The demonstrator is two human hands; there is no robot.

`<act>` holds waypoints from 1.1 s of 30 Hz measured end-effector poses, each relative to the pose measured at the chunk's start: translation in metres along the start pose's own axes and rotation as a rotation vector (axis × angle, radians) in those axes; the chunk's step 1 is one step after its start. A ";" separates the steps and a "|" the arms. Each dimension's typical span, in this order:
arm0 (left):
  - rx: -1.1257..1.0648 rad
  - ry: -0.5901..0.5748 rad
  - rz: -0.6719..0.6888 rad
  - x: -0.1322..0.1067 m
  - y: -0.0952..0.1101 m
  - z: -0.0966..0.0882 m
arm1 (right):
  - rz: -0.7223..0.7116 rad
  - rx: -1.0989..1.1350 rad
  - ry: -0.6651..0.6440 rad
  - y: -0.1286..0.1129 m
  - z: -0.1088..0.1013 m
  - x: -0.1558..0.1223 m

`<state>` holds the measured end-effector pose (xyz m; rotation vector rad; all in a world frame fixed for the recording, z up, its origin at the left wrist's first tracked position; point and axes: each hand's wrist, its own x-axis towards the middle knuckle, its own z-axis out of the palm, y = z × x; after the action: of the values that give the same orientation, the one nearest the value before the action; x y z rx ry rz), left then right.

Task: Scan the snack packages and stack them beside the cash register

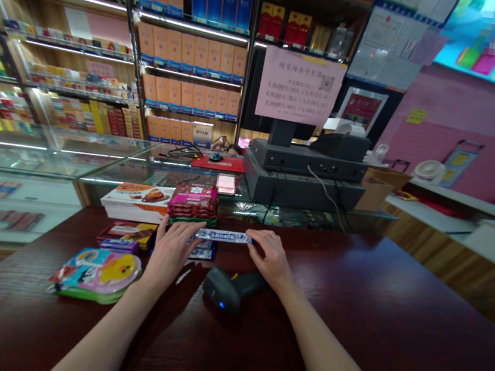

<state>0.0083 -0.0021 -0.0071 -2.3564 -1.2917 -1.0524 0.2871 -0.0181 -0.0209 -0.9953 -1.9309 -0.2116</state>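
Observation:
A slim blue-and-white packet (224, 236) with printed lettering is held level above the counter. My left hand (175, 250) pinches its left end and my right hand (269, 259) its right end. Below it, more blue-and-white packets (203, 252) lie on the wood, partly covered by my left fingers. A dark barcode scanner (224, 291) with a small blue light lies between my forearms, its handle pointing towards my right hand. Behind my left hand are a pile of red-and-pink snack packs (194, 200) and a white-and-orange box (137, 202).
Left of my left arm lie colourful pouches with a yellow duck (99, 272), a purple pack (119, 246) and a yellow-and-brown box (137, 234). The dark wooden counter (375, 321) spreads right. Behind stand a cash register (305, 177), a mouse (215, 157) and stocked shelves.

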 end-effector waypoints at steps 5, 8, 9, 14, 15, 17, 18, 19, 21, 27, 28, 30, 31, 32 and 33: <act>-0.032 -0.002 -0.010 0.001 0.002 -0.001 | 0.058 0.058 0.031 -0.003 0.002 0.002; -0.043 0.004 -0.034 0.001 0.003 0.000 | 0.103 0.075 0.037 -0.004 0.004 0.002; -0.046 0.009 -0.044 0.001 0.003 0.001 | 0.123 0.080 0.042 -0.004 0.005 0.002; -0.080 0.040 -0.070 0.001 0.004 0.008 | 0.250 0.162 0.075 -0.002 0.012 0.001; -0.085 0.052 -0.073 0.001 0.005 0.008 | 0.285 0.186 0.077 -0.002 0.013 0.000; -0.091 0.072 -0.077 0.001 0.006 0.009 | 0.356 0.229 0.074 -0.002 0.014 0.000; -0.093 0.076 -0.075 0.001 0.007 0.010 | 0.388 0.246 0.074 -0.003 0.014 0.001; -0.095 0.074 -0.068 0.001 0.007 0.010 | 0.415 0.259 0.073 -0.003 0.014 0.001; -0.100 0.058 -0.045 0.001 0.006 0.010 | 0.453 0.277 0.076 -0.004 0.013 0.002; -0.041 -0.009 0.015 -0.001 0.004 0.010 | 0.475 0.292 0.088 -0.005 0.013 0.002; -0.025 -0.017 0.017 -0.001 0.004 0.010 | 0.471 0.293 0.086 -0.005 0.013 0.002; 0.003 -0.025 0.015 -0.001 0.004 0.009 | 0.460 0.295 0.081 -0.005 0.013 0.002; 0.014 -0.028 0.012 -0.001 0.005 0.008 | 0.454 0.293 0.078 -0.006 0.014 0.002; 0.025 -0.031 0.008 0.000 0.005 0.007 | 0.449 0.292 0.075 -0.006 0.014 0.002; 0.035 -0.034 0.003 0.000 0.006 0.006 | 0.444 0.291 0.071 -0.006 0.014 0.002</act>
<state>0.0159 -0.0021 -0.0111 -2.3597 -1.3069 -0.9838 0.2732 -0.0142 -0.0260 -1.1675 -1.5724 0.2766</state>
